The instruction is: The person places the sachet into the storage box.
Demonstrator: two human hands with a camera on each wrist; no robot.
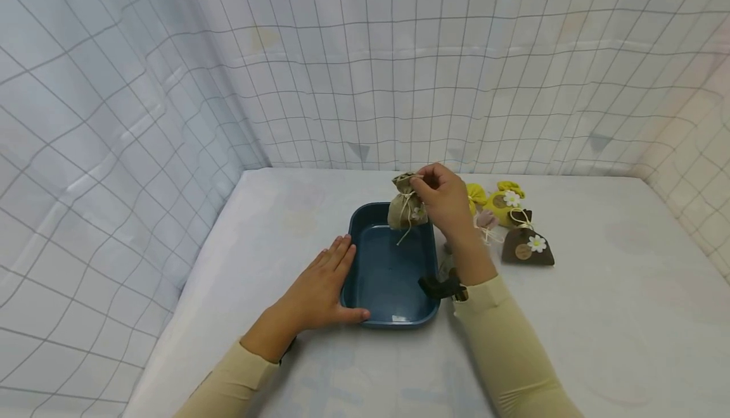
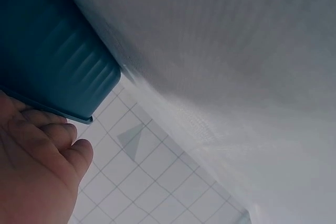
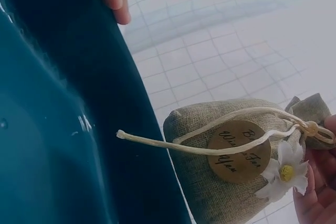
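**Burlap pouch held over the blue tray**

The right hand (image 1: 446, 199) pinches the gathered neck of a tan burlap pouch (image 1: 406, 204), its fingers (image 3: 315, 198) closed on the fabric just by the knot. The pouch hangs above the far right corner of the tray (image 1: 365, 316), clear of the tray's floor. It carries a round brown tag (image 3: 239, 150), a small white daisy (image 3: 286, 174) and a pale cord (image 3: 184, 148) whose loose end trails down toward the tray.

The left hand (image 1: 322, 288) lies flat against the tray's left rim, fingers straight and relaxed, the thumb touching the near left corner; it grasps nothing.

The tray is dark blue, rectangular, and sits on the white surface (image 1: 599, 342). Right of the tray, partly behind the right wrist, lie more pouches: two yellow ones (image 1: 504, 199), a pinkish one (image 1: 487, 220) and a dark brown one (image 1: 527, 248) with its own daisy. Just off the tray's near right corner, under the right forearm, is another dark pouch (image 1: 439, 287). A checked white cloth (image 1: 365, 76) stands behind the tray.
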